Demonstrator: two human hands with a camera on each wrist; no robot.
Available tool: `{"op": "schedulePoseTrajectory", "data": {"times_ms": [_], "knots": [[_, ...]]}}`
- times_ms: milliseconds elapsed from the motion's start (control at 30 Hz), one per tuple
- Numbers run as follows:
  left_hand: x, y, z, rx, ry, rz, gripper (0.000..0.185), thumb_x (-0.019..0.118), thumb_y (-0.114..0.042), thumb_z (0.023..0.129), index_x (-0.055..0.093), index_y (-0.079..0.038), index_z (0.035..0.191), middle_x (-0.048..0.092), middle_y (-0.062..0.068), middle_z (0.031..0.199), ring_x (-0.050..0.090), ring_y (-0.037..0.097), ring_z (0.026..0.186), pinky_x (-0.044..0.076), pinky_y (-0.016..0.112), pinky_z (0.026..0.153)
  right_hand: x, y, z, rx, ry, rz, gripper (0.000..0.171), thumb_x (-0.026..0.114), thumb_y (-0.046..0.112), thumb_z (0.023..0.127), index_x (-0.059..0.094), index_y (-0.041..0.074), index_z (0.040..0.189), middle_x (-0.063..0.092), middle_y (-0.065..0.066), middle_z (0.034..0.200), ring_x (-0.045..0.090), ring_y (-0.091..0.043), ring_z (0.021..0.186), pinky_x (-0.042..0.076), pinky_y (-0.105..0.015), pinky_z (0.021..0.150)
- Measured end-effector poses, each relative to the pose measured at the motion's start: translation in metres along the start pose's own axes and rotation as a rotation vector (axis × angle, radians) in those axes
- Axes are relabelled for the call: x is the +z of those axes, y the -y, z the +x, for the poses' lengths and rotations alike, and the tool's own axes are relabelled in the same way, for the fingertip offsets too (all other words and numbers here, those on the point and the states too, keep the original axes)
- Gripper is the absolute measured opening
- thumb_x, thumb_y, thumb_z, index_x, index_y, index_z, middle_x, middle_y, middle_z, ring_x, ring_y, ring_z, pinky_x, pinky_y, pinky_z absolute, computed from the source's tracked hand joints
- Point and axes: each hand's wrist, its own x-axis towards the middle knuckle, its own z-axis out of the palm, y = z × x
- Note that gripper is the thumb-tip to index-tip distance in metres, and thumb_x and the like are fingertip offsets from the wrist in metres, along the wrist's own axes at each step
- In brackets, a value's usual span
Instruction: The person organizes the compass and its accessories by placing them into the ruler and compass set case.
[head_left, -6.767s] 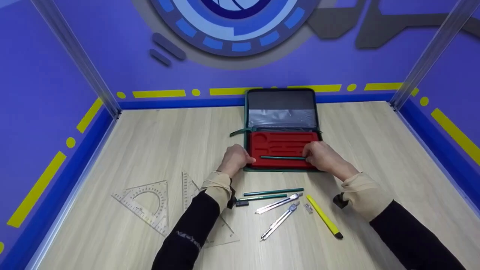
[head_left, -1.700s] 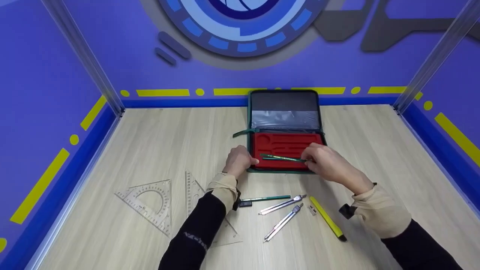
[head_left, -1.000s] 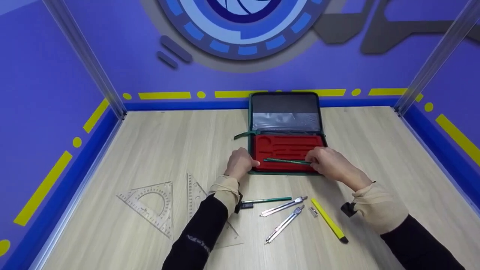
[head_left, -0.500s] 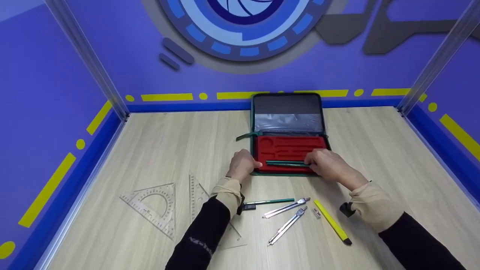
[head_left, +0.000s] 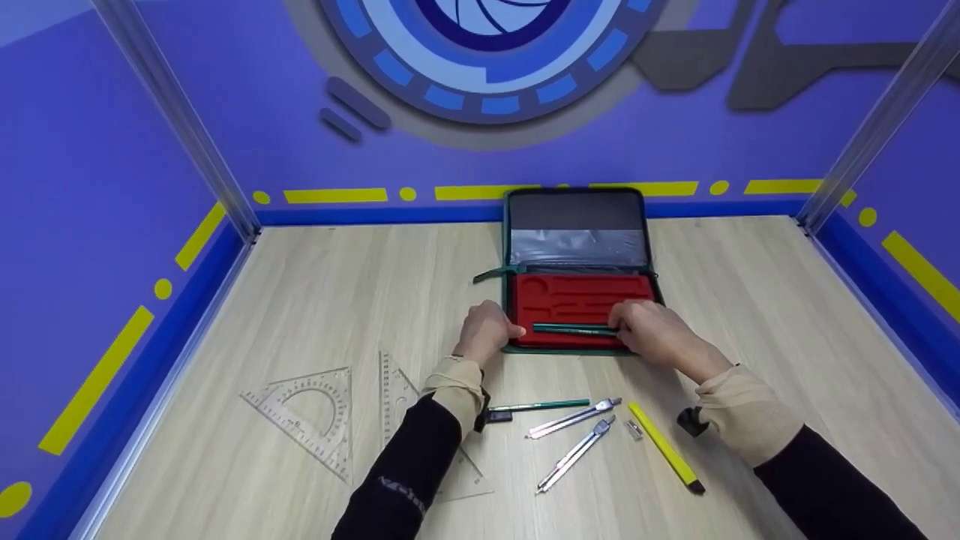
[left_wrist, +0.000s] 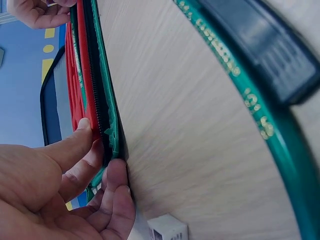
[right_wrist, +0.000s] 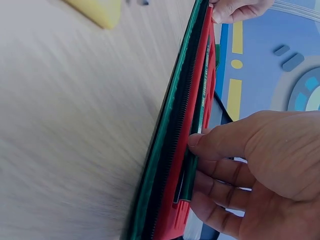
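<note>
A green zip case (head_left: 577, 210) lies unfolded at the back of the table, its red moulded insert (head_left: 559, 292) facing up. My left hand (head_left: 484, 330) grips the case's front left corner; in the left wrist view the thumb presses the insert's edge and the fingers curl beneath. Two dark green pencils (head_left: 566, 328) lie side by side along the front of the insert. With thumb and fingers, my right hand (head_left: 652, 330) pinches the right end of a pencil (right_wrist: 189, 175), which sits at the insert's surface in the right wrist view. The fingers partly cover the pencils' right ends.
In front of the case lie another green pencil (head_left: 551, 405), a black eraser (head_left: 500, 417), two silver compasses (head_left: 574, 418), a metal sharpener (head_left: 634, 429) and a yellow utility knife (head_left: 666, 448). Clear set squares (head_left: 315, 420) lie at left, one partly under the left arm.
A second pencil has gone from the table to the insert. It crossed the first at an angle and now lies alongside it, in the right hand. The left hand stays at the corner.
</note>
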Motion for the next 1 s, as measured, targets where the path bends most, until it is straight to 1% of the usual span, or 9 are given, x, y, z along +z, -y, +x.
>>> {"op": "schedulePoseTrajectory", "data": {"times_ms": [167,267,367,467,667,833,1000], "knots": [[0.000,-0.001,0.001,-0.027,0.004,0.019,0.031,0.088,-0.026,0.085,0.069,-0.007,0.069,0.070,0.006,0.079,0.054,0.017,0.071,0.046,0.031,0.066,0.002,-0.001,0.001,-0.002,-0.024,-0.001,0.013,0.068,-0.011,0.081,0.070,0.000,0.087,0.068,-0.010,0.086,0.064,-0.027,0.081,0.055,-0.048,0.072],[0.000,-0.001,0.001,-0.036,0.005,0.024,0.030,0.087,-0.026,0.085,0.071,-0.007,0.070,0.069,0.005,0.076,0.053,0.016,0.068,0.045,0.030,0.063,0.004,-0.002,0.001,-0.004,-0.029,-0.002,0.012,0.070,-0.011,0.082,0.069,0.001,0.086,0.067,-0.009,0.085,0.064,-0.026,0.081,0.055,-0.048,0.072],[0.000,-0.001,0.001,-0.033,0.005,0.023,0.029,0.087,-0.026,0.086,0.072,-0.006,0.071,0.069,0.004,0.075,0.052,0.016,0.068,0.044,0.030,0.063,0.006,-0.002,0.002,-0.007,-0.039,-0.002,0.012,0.071,-0.011,0.082,0.069,0.001,0.084,0.067,-0.009,0.084,0.064,-0.026,0.081,0.055,-0.047,0.072],[-0.001,0.000,0.000,-0.026,0.002,0.014,0.029,0.088,-0.025,0.085,0.072,-0.005,0.071,0.070,0.006,0.078,0.054,0.017,0.071,0.045,0.031,0.066,0.007,-0.003,0.002,-0.005,-0.055,0.000,0.012,0.071,-0.011,0.082,0.069,0.001,0.083,0.067,-0.009,0.084,0.064,-0.026,0.081,0.055,-0.047,0.072],[0.000,0.000,0.000,-0.014,-0.006,0.009,0.027,0.088,-0.025,0.085,0.074,-0.004,0.074,0.074,0.010,0.086,0.060,0.019,0.077,0.050,0.034,0.072,0.009,-0.004,0.003,0.000,-0.079,0.000,0.013,0.072,-0.010,0.082,0.069,0.002,0.081,0.066,-0.008,0.083,0.063,-0.025,0.079,0.055,-0.048,0.071],[0.001,0.000,0.001,-0.016,-0.002,0.020,0.026,0.088,-0.025,0.085,0.076,-0.003,0.077,0.075,0.011,0.088,0.062,0.018,0.078,0.052,0.034,0.074,0.010,-0.006,0.004,0.030,-0.077,0.007,0.013,0.072,-0.009,0.083,0.069,0.003,0.081,0.067,-0.007,0.082,0.063,-0.024,0.078,0.055,-0.047,0.071],[0.002,-0.001,0.002,-0.018,-0.005,0.028,0.026,0.088,-0.026,0.085,0.078,-0.002,0.082,0.076,0.011,0.092,0.062,0.018,0.080,0.053,0.034,0.075,0.010,-0.007,0.005,0.043,-0.069,0.018,0.013,0.071,-0.009,0.083,0.070,0.003,0.081,0.068,-0.006,0.081,0.063,-0.023,0.076,0.056,-0.047,0.069]]}}
